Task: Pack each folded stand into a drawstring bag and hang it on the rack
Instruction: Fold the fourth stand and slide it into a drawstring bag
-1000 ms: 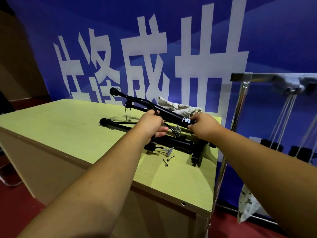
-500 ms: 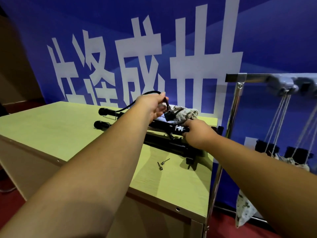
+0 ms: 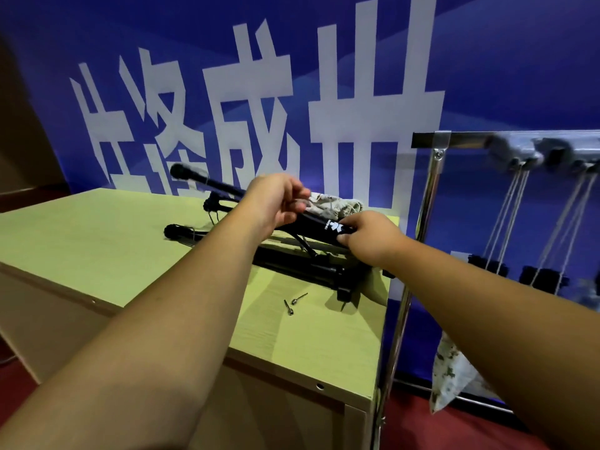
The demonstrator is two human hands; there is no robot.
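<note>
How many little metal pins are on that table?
2, both on the table before the lying stand: one pin, and a second pin just left of it. Others may be hidden.

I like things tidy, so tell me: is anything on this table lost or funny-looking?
Yes. Two small metal pins lie loose on the table, just in front of the black stand lying there and apart from it. They look odd because they seem like stray bits that belong to something.

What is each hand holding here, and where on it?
Right hand grips the raised black stand at its logo-marked end. Left hand is at the tube's middle, too blurred to tell a grip.
</note>
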